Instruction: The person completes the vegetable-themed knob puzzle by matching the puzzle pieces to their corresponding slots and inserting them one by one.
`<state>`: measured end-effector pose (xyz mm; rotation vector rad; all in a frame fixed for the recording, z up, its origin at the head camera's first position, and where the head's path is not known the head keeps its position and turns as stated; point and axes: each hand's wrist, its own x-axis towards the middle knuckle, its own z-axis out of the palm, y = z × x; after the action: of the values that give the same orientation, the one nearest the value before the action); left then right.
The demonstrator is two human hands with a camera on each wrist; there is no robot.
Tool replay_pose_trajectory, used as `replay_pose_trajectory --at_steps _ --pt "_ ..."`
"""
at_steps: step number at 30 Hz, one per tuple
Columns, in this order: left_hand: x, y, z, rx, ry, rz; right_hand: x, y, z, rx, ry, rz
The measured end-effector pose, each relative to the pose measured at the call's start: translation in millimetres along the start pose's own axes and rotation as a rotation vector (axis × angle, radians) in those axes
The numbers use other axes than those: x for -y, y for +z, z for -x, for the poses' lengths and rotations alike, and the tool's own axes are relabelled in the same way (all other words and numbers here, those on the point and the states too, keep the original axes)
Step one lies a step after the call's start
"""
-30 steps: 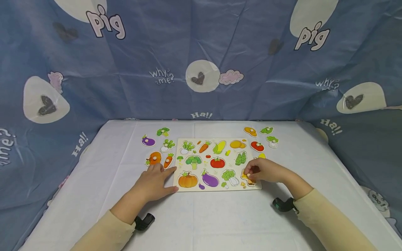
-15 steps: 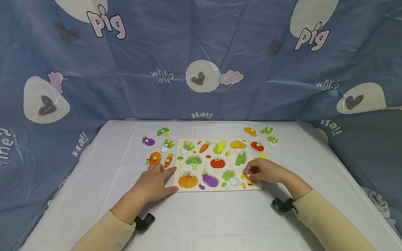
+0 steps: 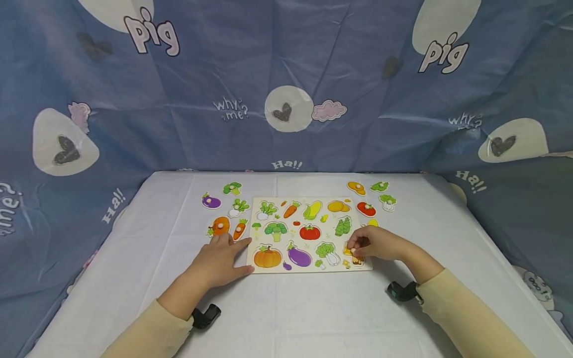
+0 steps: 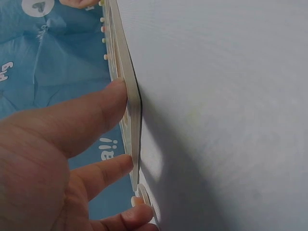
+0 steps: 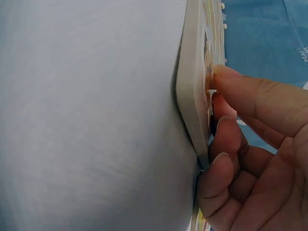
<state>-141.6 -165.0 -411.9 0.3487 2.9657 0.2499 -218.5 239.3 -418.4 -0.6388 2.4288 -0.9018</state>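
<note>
A wooden vegetable puzzle board [image 3: 286, 271] lies flat on the white-covered table. At its lower right corner my right hand [image 3: 378, 242] pinches the small knob of a yellow-brown mushroom puzzle piece [image 3: 358, 260]. That piece is at its place on the board, partly hidden by the fingers; whether it sits fully flush I cannot tell. My left hand [image 3: 217, 261] rests at the board's left edge, thumb and index finger straight against it. In the left wrist view, the thumb [image 4: 103, 108] touches the board's side. Its other fingers reach near the pumpkin piece [image 3: 221, 226] and carrot piece [image 3: 239, 229].
Left of the board lie an eggplant piece [image 3: 211, 201], a broccoli piece [image 3: 232, 188] and a radish piece [image 3: 238, 207]. To the right are a tomato piece [image 3: 366, 209], a potato piece [image 3: 356, 187], a cabbage piece [image 3: 388, 202] and another green piece [image 3: 379, 186]. A yellow piece [image 3: 373, 223] shows behind the right hand.
</note>
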Motion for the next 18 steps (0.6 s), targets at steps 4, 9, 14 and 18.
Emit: replay_pose_trajectory --at_steps 4,9,14,18 --pt "-0.1 0.1 -0.2 0.001 -0.001 -0.003 -0.8 0.5 -0.2 -0.006 0.011 0.001" --pt "0.1 1.5 -1.2 0.006 -0.004 -0.006 -2.0 0.0 0.0 -0.012 -0.008 0.012" --pt "0.8 2.3 -1.6 0.006 -0.002 -0.011 -3.5 -0.8 0.0 -0.015 -0.012 0.013" --pt "1.0 2.2 -1.4 0.005 -0.001 -0.015 -3.4 -1.8 0.8 -0.012 -0.024 0.012"
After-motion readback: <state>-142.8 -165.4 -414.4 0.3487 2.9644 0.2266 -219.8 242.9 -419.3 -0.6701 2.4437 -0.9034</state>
